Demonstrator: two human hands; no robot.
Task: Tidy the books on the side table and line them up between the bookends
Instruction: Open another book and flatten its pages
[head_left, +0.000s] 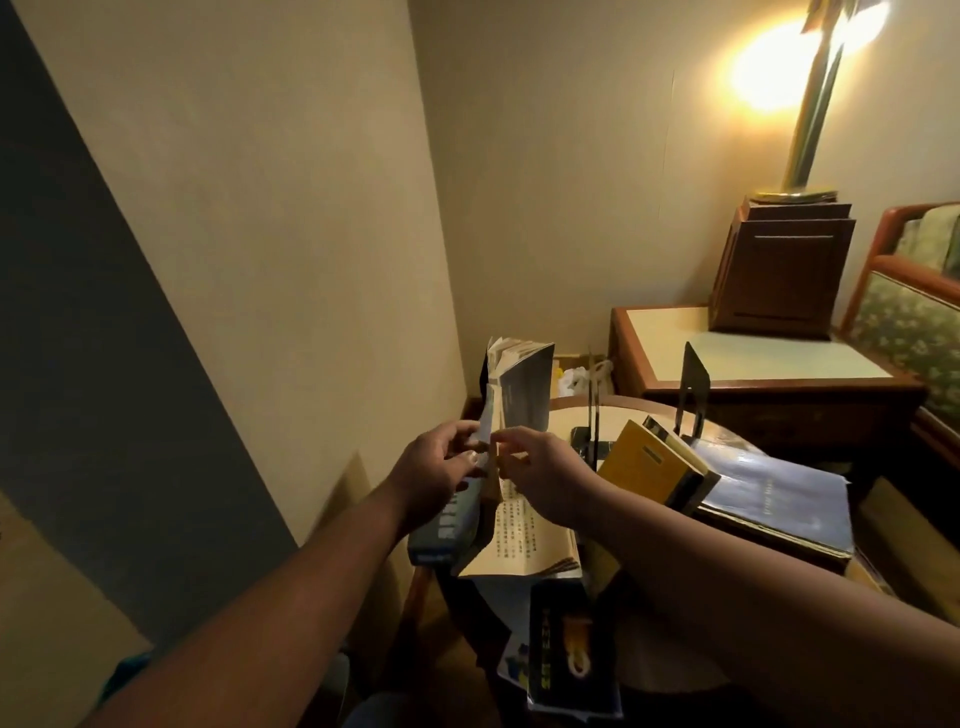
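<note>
Left fingers (470, 457) curl and pinch the lower edge of a small open paperback (519, 395), thumb on the near side; exactly which pages sit under the thumb, can't tell. Right fingertips (506, 447) pinch together on the same lower edge, just beside the left thumb. Left hand (436, 478) and right hand (545, 478) almost touch, both raised above the round side table (566, 415). The paperback stands upright in the air, pages fanned at the top, dark cover facing right, not closed.

Under the hands: an open book with printed text (519, 530) lies flat on the near left part of the table, and a dark blue book (441, 525) lies partly under the left wrist. A yellow book (639, 462) leans tilted against the right bookend (693, 384). A thin dark upright (594, 405) just left of it looks like the second bookend, edge-on, not certain. A large blue book (769, 499) lies flat at right, and a dark book with a yellow picture (566, 639) hangs over the near edge.

Step in hand, as I judge it: closing and squaring the lifted paperback before shelving. No book stands properly between the bookends, so the task is early. Next move calls for shutting the pages flat, getting a one-hand grip on the spine, then carrying it right and setting it upright in the gap, probably straightening the yellow book first.
</note>
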